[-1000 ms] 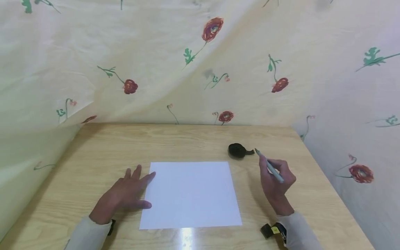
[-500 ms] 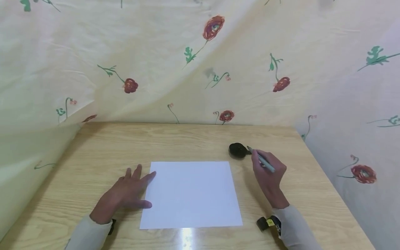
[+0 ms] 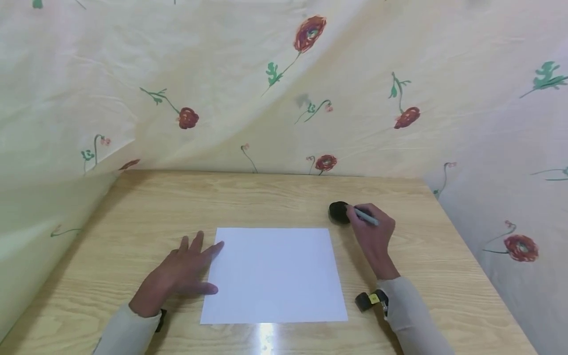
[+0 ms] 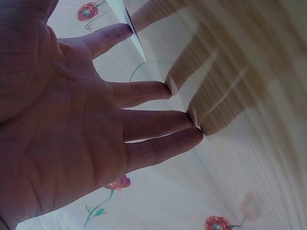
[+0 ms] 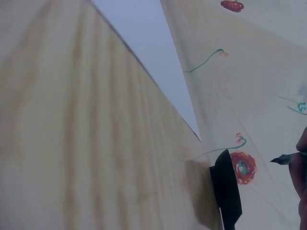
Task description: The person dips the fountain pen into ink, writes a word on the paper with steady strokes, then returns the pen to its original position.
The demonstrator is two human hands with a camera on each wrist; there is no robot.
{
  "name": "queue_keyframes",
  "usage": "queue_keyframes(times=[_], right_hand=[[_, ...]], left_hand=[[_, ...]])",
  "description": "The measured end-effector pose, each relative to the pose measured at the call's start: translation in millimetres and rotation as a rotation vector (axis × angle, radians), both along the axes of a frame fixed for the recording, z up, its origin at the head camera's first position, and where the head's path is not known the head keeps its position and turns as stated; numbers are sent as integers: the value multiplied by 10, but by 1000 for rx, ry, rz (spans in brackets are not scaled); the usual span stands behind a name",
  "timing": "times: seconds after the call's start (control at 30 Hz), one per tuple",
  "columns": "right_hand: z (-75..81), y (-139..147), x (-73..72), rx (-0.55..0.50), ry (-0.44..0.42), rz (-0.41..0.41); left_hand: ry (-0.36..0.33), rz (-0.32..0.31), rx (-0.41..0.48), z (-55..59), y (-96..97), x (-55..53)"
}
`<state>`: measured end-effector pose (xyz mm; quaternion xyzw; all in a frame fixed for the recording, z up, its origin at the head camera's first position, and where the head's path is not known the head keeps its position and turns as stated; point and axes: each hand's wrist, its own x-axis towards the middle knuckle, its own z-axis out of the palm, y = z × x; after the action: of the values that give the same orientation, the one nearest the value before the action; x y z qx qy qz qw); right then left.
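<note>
A sheet of white paper (image 3: 275,276) lies on the wooden table. My left hand (image 3: 184,271) rests at its left edge with fingers spread; the thumb and index finger reach over the paper. In the left wrist view the left hand (image 4: 91,100) touches the tabletop with its fingertips. My right hand (image 3: 372,231) pinches a grey pen (image 3: 366,217) above a small black dish with a short handle (image 3: 338,212). In the right wrist view the pen's dark pointed tip (image 5: 280,160) is apart from the black dish (image 5: 225,189), above it. The dish's handle is mostly hidden by the hand in the head view.
The wooden table (image 3: 248,197) is bounded at the back and sides by a cream flower-patterned cloth (image 3: 230,88). A black wrist strap device with a yellow label (image 3: 372,299) sits on the right wrist.
My right hand has moved left and away from me with the pen, from beside the dish's handle to over the dish. The left hand has stayed on the paper's edge.
</note>
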<state>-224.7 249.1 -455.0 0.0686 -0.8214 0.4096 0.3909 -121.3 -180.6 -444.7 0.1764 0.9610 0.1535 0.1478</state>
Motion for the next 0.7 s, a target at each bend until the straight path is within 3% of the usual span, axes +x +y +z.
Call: queue_keyframes(times=[0.33,0.7], right_hand=[[-35,-21,-207,62,-195,-77],[-94,7,-252,85,-443,-87]], left_hand=[[-20,13,-1,12,20,-39],[-38,32,5,17,24,-33]])
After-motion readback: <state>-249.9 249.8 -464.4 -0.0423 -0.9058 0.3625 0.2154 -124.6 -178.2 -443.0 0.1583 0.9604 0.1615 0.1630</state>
